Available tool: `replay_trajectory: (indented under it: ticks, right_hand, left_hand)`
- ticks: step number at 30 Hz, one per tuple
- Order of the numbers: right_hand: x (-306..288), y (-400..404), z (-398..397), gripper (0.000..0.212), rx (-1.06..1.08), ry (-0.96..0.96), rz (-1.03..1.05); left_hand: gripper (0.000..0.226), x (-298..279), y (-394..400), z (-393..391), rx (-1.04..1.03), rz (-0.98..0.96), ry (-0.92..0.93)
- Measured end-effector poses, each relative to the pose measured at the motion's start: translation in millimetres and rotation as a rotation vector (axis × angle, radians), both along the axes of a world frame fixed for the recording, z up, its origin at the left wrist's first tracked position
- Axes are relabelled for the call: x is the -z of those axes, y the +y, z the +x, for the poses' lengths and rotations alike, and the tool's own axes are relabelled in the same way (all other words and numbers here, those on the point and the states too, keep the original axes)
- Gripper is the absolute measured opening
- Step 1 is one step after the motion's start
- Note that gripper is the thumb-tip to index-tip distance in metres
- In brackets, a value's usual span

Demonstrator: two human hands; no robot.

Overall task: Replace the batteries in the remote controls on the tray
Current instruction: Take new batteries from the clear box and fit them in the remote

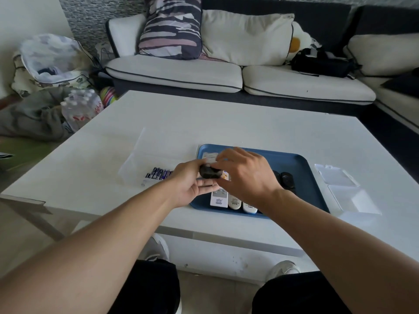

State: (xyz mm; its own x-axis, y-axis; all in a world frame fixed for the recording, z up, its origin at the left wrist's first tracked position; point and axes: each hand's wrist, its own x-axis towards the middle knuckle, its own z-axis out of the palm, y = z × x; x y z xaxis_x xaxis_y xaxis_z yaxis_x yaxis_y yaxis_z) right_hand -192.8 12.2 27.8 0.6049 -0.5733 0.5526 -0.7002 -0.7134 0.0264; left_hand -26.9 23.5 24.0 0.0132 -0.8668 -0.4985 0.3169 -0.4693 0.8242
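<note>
Nearest the viewer, three white remotes (233,200) lie side by side at the near edge of the blue tray (303,177). Just above the tray's left end, the left hand (190,181) grips a black remote (208,172), fingers curled under it. The right hand (244,173) curls over the same remote from the tray side, fingertips on its top. Left of the tray, batteries (158,173) lie in a clear box (136,159). Right of the tray sits an open clear case (344,189). Beyond the tray stands a sofa (204,71)
</note>
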Motion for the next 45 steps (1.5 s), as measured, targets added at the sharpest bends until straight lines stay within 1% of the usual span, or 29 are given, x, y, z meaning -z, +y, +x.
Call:
replay_trajectory:
  ticks: [4, 8, 10, 13, 15, 18, 21, 24, 27, 30, 32, 34, 38, 42, 45]
  right_hand:
    - [14.5, -1.0, 6.1, 0.023, 0.025, 0.029, 0.05]
    - [29.1, 1.2, 15.4, 0.023, 0.032, 0.099, 0.055]
    - [35.9, 3.4, 19.5, 0.02, 0.021, 0.151, 0.056]
    - [43.4, 6.8, 25.3, 0.014, 0.012, 0.221, 0.015]
    - [47.2, 7.3, 26.9, 0.016, 0.015, 0.262, 0.009]
    - [54.1, 9.1, 27.0, 0.021, 0.043, 0.358, 0.013]
    - [62.3, 12.3, 26.3, 0.023, 0.038, 0.432, -0.022]
    - [63.9, 12.2, 23.6, 0.023, 0.005, 0.448, -0.037]
    - [62.3, 11.1, 23.0, 0.023, 0.008, 0.456, 0.004]
    - [62.9, 13.5, 24.3, 0.027, 0.011, 0.437, 0.128]
    - [63.4, 16.0, 24.3, 0.029, 0.013, 0.404, 0.2]
    - [63.2, 19.1, 23.7, 0.027, 0.012, 0.358, 0.225]
    - [63.5, 21.3, 26.5, 0.018, 0.023, 0.334, 0.242]
    - [56.0, 21.9, 25.9, 0.028, 0.011, 0.323, 0.327]
    - [50.4, 18.1, 25.8, 0.033, 0.018, 0.324, 0.414]
  left_hand:
    - [0.032, 4.7, 2.7, 3.4, 0.066, 0.007, -0.1]
    - [0.019, 10.5, 5.6, 9.5, 0.145, 0.042, -0.197]
    - [0.018, 13.0, 7.1, 10.3, 0.179, 0.054, -0.254]
    - [0.021, 15.4, 8.3, 13.0, 0.241, 0.06, -0.376]
    - [0.025, 14.5, 9.6, 15.1, 0.27, 0.061, -0.445]
    - [0.038, 12.0, 14.5, 17.6, 0.318, 0.09, -0.561]
    - [0.04, 9.8, 19.5, 18.5, 0.366, 0.12, -0.616]
    - [0.038, 5.5, 20.1, 18.4, 0.371, 0.121, -0.684]
    - [0.028, 2.6, 20.6, 15.1, 0.404, 0.135, -0.705]
    - [0.034, 2.3, 21.6, 11.5, 0.457, 0.152, -0.734]
    - [0.033, 2.6, 21.9, 10.7, 0.473, 0.153, -0.746]
    - [0.03, 2.5, 22.2, 9.5, 0.49, 0.166, -0.768]
    - [0.035, 2.5, 22.4, 7.0, 0.524, 0.2, -0.825]
    - [0.039, 3.6, 20.1, 8.5, 0.562, 0.207, -0.877]
    - [0.036, 6.7, 18.0, 10.5, 0.579, 0.214, -0.914]
